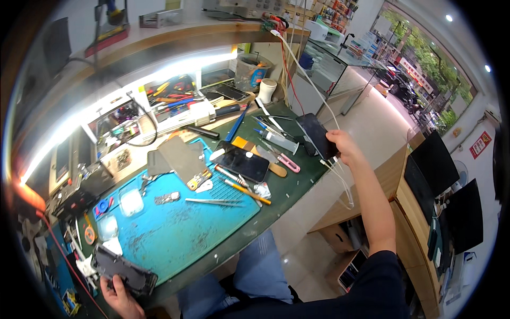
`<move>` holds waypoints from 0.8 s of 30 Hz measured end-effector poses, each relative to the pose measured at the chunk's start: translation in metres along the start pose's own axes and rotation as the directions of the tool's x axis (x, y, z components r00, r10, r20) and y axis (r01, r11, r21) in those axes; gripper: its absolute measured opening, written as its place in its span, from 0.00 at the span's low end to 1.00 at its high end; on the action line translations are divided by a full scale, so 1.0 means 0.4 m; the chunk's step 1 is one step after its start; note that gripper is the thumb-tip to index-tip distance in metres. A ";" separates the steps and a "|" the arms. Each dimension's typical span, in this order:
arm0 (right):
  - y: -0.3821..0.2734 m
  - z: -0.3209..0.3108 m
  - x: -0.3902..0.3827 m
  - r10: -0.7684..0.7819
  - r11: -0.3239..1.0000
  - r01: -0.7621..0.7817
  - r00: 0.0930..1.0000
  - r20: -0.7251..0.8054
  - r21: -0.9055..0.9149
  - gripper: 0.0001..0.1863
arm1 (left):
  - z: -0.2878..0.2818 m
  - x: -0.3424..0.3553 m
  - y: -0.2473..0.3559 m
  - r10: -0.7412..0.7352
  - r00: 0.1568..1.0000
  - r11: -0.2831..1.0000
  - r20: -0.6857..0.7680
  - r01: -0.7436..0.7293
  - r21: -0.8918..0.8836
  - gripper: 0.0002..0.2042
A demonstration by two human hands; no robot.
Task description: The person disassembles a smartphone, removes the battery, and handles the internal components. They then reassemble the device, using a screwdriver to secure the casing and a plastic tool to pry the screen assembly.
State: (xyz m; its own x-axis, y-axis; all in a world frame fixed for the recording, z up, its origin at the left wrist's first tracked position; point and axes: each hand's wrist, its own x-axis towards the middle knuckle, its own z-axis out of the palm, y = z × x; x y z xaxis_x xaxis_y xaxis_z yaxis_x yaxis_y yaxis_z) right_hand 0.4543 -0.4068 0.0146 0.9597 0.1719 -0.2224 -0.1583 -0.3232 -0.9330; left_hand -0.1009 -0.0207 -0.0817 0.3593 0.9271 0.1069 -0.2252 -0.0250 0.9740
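Note:
My left hand [118,297] grips a dark, opened phone housing [125,268] at the lower left, over the mat's near corner. My right hand [341,144] is closed on the end of a dark phone [313,133] at the desk's right end, where white cables [334,170] hang. A black phone [245,165] lies left of that hand among a syringe [279,141], pink-handled tool [287,161], brushes and screwdrivers. On the blue mat [202,234] are tweezers [215,201], a small phone part [167,197], grey plates [180,157] and a clear container [131,202].
A lit shelf [167,109] with tools and cups runs behind the desk [287,207]. An orange lamp-like object [29,196] and red cord stand at the left. To the right are wooden furniture [401,234], two monitors [431,159], a glass counter [326,69] and a window onto motorbikes.

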 end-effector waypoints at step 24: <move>0.064 0.088 -0.014 -0.481 0.570 0.234 0.872 -0.089 -0.788 0.15 | 0.058 -0.009 0.040 -0.004 0.994 0.993 0.107 -0.008 0.115 0.10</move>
State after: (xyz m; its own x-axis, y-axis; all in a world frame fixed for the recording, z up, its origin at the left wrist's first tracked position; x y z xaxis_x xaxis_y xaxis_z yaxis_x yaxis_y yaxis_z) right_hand 0.4365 -0.3831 -0.0178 0.9337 0.2230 0.2800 0.3175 -0.8770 -0.3606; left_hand -0.0848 -0.0332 -0.0621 0.4553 0.8817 0.1238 -0.1228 -0.0755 0.9896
